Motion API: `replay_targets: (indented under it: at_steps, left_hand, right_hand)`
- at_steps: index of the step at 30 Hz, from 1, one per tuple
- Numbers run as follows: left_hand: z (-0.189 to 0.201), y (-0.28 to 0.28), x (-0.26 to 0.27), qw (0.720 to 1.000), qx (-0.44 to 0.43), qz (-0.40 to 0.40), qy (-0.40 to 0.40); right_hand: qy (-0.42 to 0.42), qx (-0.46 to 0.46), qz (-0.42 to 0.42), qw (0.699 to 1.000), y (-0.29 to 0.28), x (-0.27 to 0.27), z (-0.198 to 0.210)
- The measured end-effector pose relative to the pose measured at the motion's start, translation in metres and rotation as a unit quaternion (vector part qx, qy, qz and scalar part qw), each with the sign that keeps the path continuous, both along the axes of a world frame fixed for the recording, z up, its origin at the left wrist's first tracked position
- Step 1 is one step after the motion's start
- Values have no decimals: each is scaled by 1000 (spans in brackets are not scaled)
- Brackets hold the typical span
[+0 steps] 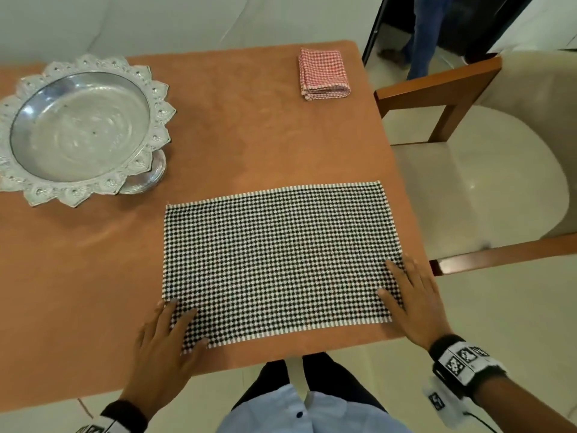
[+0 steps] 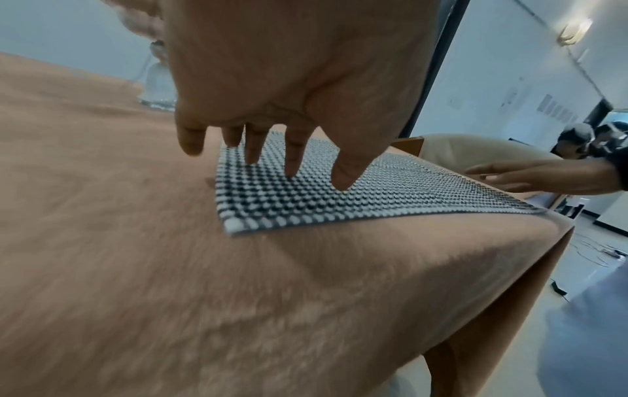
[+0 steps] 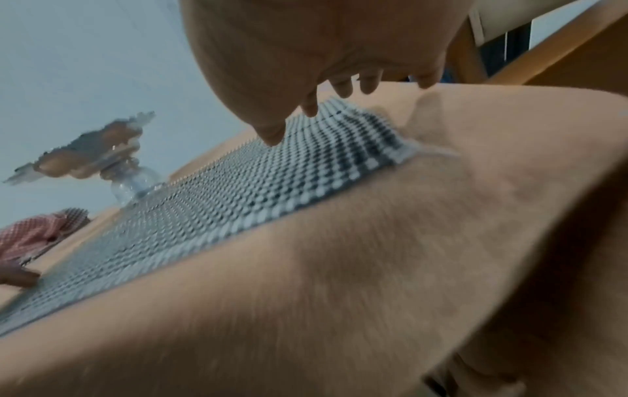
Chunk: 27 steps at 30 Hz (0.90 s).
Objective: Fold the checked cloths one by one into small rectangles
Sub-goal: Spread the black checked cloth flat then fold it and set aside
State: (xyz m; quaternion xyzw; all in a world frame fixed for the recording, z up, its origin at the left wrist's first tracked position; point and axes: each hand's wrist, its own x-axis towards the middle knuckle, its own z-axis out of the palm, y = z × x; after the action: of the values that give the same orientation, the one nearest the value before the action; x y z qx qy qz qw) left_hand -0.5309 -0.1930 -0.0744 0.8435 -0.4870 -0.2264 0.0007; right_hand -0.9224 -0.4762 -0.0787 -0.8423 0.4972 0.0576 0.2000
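Observation:
A black-and-white checked cloth (image 1: 276, 260) lies flat as a wide rectangle near the front right of the table. My left hand (image 1: 168, 332) rests with straight, spread fingers on its near left corner. My right hand (image 1: 406, 295) lies flat with straight fingers on its near right corner, by the table's right edge. In the left wrist view the left fingers (image 2: 292, 158) touch the cloth (image 2: 339, 198). The right wrist view shows the right fingertips (image 3: 271, 134) hovering just over the cloth (image 3: 271, 188). A red-and-white checked cloth (image 1: 323, 73), folded small, sits at the far right.
A silver pedestal bowl (image 1: 81, 126) with a scalloped rim stands at the left. The table (image 1: 218, 135) has an orange-brown cover. A wooden armchair with cream cushions (image 1: 487, 170) stands close by the table's right edge. A person's legs (image 1: 424, 35) show in the doorway beyond.

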Motion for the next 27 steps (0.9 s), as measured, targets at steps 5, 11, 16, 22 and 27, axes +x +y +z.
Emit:
replay_targets:
  at_steps: [5,11,16,22,27]
  left_hand:
    - [12,-69,-6,993,-95,-66,32]
    - [20,-165,-102,954,-40,-251,156]
    - [33,-220,-212,923,18,-334,192]
    - [23,-253,-276,932,28,-298,206]
    - [24,-257,-307,950,31,-259,172]
  right_hand:
    - [-106,8,16,994,-75,41,17]
    - [-83,50,82,992,-173,72,32]
    - [-20,113,139,984,-217,86,33]
    - [3,131,171,976,-250,92,18]
    - [-12,211,156,965,-261,103,22]
